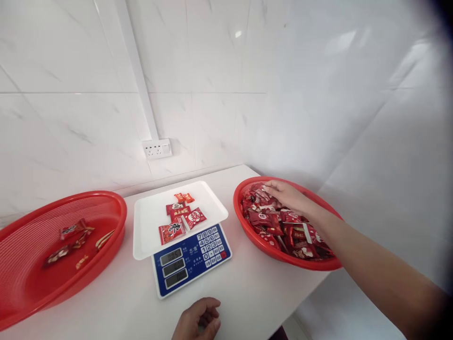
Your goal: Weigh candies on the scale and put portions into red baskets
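My right hand [285, 194] reaches into the back of the right red basket [244, 226]. Its fingers are drawn together at the heap of small red wrapped candies [262, 218]; what lies between the fingertips is hidden. Near the table's front, my left hand [200, 318] is half curled and open, with nothing visible in it. Ahead of it stands a blue and white digital scale [194, 250]. Several wrapped candies [181, 212] lie on the scale's white tray [148, 222], including a small orange one [184, 197] at the back.
On the left stands another red basket [116, 222] holding a few wrapped packets [72, 230]. The white table [244, 283] meets a tiled wall behind and a pale wall on the right. A power socket [157, 148] sits on the back wall below a cable duct.
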`<state>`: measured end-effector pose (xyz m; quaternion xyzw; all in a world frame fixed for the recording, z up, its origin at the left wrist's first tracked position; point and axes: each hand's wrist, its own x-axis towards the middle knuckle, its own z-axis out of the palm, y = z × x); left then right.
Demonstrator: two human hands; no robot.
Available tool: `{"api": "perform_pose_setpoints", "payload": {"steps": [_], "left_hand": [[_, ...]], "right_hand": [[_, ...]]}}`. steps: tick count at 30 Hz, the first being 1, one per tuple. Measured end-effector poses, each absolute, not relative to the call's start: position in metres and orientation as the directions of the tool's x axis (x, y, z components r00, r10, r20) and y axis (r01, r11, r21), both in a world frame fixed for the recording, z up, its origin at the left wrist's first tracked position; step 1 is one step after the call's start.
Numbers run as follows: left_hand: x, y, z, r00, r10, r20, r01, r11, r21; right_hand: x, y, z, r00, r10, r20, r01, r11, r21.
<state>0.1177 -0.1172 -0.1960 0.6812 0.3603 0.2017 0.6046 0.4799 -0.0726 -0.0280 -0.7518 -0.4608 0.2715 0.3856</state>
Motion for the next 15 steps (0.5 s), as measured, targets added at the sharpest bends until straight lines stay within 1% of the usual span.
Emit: {"api": "perform_pose_setpoints", "payload": {"steps": [3, 7, 9, 11, 13, 14, 15], "left_hand": [[0.118, -0.12, -0.18, 0.669, 0.726, -0.163, 0.284, -0.046, 0.958], [0.117, -0.122, -0.166, 0.661, 0.72, -0.213, 0.34, -0.034, 0.94], [0.115, -0.122, -0.164, 0.657, 0.722, -0.218, 0.342, -0.027, 0.939], [0.114, -0.123, -0.163, 0.663, 0.717, -0.217, 0.336, -0.026, 0.941], [0.112, -0.123, -0.162, 0.672, 0.709, -0.214, 0.334, -0.032, 0.942], [0.112, -0.124, -0.162, 0.676, 0.706, -0.211, 0.334, -0.038, 0.942], [0.111, -0.124, -0.161, 0.681, 0.702, -0.21, 0.336, -0.045, 0.941]], "right_hand": [[0.445, -0.062, -0.028, 0.29, 0.952, -0.095, 0.452, -0.224, -0.863], [0.394, -0.039, -0.025, 0.016, 0.982, -0.186, 0.422, -0.176, -0.889], [0.373, -0.031, -0.02, -0.057, 0.982, -0.179, 0.401, -0.142, -0.905], [0.359, -0.035, -0.015, -0.077, 0.99, -0.119, 0.465, -0.07, -0.883], [0.353, -0.052, -0.012, -0.13, 0.989, -0.07, 0.603, 0.023, -0.798], [0.351, -0.065, -0.012, -0.176, 0.982, -0.068, 0.661, 0.067, -0.747], [0.35, -0.08, -0.014, -0.225, 0.969, -0.101, 0.691, 0.085, -0.718]]}}
